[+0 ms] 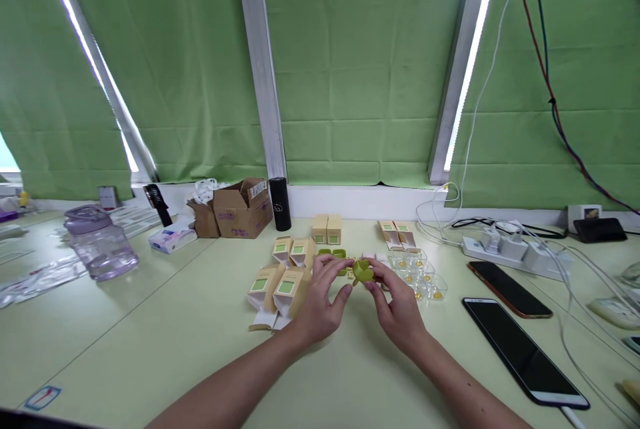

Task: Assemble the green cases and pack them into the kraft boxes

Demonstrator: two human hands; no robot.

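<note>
Between my two hands is a small olive-green cup-shaped piece (363, 271), tilted, with a pointed tab at its lower edge. My right hand (400, 305) pinches its right side between thumb and fingers. The fingertips of my left hand (323, 302) are at its left side, thumb below. More green pieces (338, 253) lie just behind my hands, partly hidden. To the right stand several clear plastic cups (423, 275), each with a small yellow-orange spot inside. Beside my left hand are several small tan boxes with green labels (286, 287), some with their flaps folded out.
Further back are tan boxes (327, 229) and two more with raised flaps (397, 235). Two phones (525, 349) and a power strip (520, 255) with cables lie right. A cardboard carton (243, 212), black cylinder (280, 204), tissue pack (173, 237) and purple jug (100, 245) stand left.
</note>
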